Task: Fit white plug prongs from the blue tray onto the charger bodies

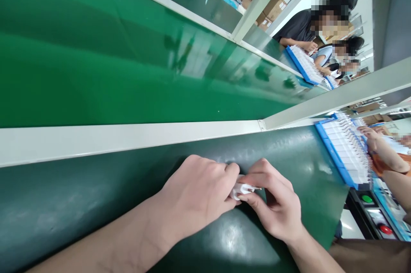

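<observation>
Between my two hands, just above the dark green table (80, 204), is a small white plastic part (238, 190) with small metallic bits at its right side. My left hand (202, 191) has its fingers closed round the left end of the part, back of the hand upward. From the right, my right hand (276, 198) pinches the part between thumb and fingers near the metallic bits. The fingers hide much of the part.
A blue tray (335, 157) with rows of white pieces lies at the right, with another person's hands (374, 138) over it. Below it sits a box with a green button (366, 199) and a red button (385, 229). A white frame bar (128, 138) crosses behind my hands.
</observation>
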The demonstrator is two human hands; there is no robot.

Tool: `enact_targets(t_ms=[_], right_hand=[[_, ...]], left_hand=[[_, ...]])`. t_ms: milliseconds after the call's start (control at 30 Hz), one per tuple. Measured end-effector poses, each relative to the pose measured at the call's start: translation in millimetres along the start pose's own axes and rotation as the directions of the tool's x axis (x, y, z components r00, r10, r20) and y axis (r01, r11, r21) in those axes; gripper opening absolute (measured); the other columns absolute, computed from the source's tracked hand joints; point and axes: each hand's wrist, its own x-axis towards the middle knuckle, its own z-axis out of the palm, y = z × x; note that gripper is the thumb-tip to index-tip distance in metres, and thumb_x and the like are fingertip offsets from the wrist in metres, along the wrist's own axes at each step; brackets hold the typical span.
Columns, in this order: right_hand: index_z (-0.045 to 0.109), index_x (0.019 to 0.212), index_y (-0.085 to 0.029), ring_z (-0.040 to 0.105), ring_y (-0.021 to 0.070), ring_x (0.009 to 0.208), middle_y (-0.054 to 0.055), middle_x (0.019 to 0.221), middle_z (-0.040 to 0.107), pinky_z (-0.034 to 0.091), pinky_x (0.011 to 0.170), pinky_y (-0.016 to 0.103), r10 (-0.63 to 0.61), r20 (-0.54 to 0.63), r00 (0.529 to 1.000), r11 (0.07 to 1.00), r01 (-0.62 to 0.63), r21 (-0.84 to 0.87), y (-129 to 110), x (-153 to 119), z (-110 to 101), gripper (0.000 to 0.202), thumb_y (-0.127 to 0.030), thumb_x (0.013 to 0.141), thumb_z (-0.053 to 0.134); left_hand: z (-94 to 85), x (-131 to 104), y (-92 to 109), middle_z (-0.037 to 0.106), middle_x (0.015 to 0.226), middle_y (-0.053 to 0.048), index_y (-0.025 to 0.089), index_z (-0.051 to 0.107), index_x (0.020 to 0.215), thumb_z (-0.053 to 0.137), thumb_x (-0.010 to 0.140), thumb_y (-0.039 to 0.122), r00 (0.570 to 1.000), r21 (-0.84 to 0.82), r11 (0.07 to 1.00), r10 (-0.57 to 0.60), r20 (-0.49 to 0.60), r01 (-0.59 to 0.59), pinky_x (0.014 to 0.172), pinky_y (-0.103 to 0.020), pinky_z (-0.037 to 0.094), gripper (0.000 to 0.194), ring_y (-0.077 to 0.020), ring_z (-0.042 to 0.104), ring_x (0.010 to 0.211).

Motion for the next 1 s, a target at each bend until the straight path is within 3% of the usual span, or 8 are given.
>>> enact_targets(t_ms=[67,133,200,367,500,700,1000], right_hand=[[0.067,0.111,-0.022,0.053,0.0230,0.082,0.007,0.095,0.058,0.044,0.071,0.035,0.051,-0.003,0.999,0.998,-0.051,0.040,4,-1,-2,0.011,-0.029,0.102,0.069],[0.063,0.121,-0.023,0.052,0.0248,0.087,0.008,0.099,0.055,0.045,0.075,0.037,0.074,-0.064,0.995,0.992,-0.066,0.108,10,-3,-3,0.029,-0.045,0.102,0.069],[0.055,0.132,-0.025,0.052,0.0279,0.096,0.009,0.107,0.053,0.047,0.081,0.041,0.032,-0.130,0.991,0.988,-0.011,0.156,15,-6,-2,0.043,-0.050,0.100,0.070],[0.051,0.136,-0.027,0.052,0.0317,0.116,0.012,0.132,0.044,0.051,0.093,0.046,-0.148,-0.005,0.989,0.989,0.148,0.028,14,-7,8,0.041,-0.032,0.100,0.071],[0.056,0.132,-0.026,0.057,0.0283,0.108,0.011,0.129,0.048,0.054,0.086,0.042,-0.160,-0.069,0.985,0.987,0.160,-0.001,10,-4,14,0.034,-0.016,0.101,0.062],[0.062,0.129,-0.024,0.059,0.0288,0.100,0.011,0.121,0.058,0.051,0.081,0.044,-0.149,-0.175,0.973,0.987,0.158,0.033,11,-5,13,0.033,-0.012,0.098,0.066],[0.065,0.125,-0.025,0.059,0.0261,0.091,0.010,0.123,0.059,0.053,0.076,0.043,-0.157,-0.186,0.970,0.987,0.162,0.010,10,-6,13,0.026,-0.018,0.099,0.067]], left_hand=[[-5.5,3,0,0.063,0.064,0.003,0.022,0.056,0.079,0.063,0.090,0.044,0.999,-0.030,0.999,-0.029,0.032,0.030,0.050,-0.031,0.019,0.026,-0.0174,0.057,0.052],[-12.5,5,1,0.064,0.065,0.004,0.022,0.058,0.079,0.065,0.087,0.049,0.995,-0.085,0.993,-0.071,0.068,0.077,0.050,-0.031,0.020,0.029,-0.0162,0.057,0.052],[-19.9,7,2,0.064,0.066,0.004,0.022,0.057,0.077,0.065,0.086,0.056,0.987,-0.163,0.978,-0.110,0.114,0.128,0.050,-0.030,0.022,0.036,-0.0152,0.056,0.053],[-31.5,7,1,0.061,0.065,0.002,0.021,0.051,0.073,0.052,0.090,0.066,0.970,-0.277,0.943,-0.132,0.204,0.187,0.051,-0.028,0.027,0.048,-0.0153,0.054,0.054],[-32.5,7,1,0.059,0.063,0.002,0.021,0.048,0.070,0.054,0.088,0.066,0.968,-0.299,0.933,-0.142,0.208,0.201,0.051,-0.026,0.026,0.049,-0.0149,0.053,0.054],[-30.8,10,2,0.060,0.064,0.003,0.021,0.051,0.072,0.061,0.084,0.062,0.969,-0.348,0.910,-0.171,0.179,0.225,0.052,-0.025,0.026,0.044,-0.0142,0.053,0.056],[-29.8,7,0,0.060,0.064,0.004,0.021,0.051,0.073,0.060,0.085,0.065,0.975,-0.311,0.932,-0.138,0.175,0.188,0.052,-0.026,0.025,0.046,-0.0142,0.053,0.055]])
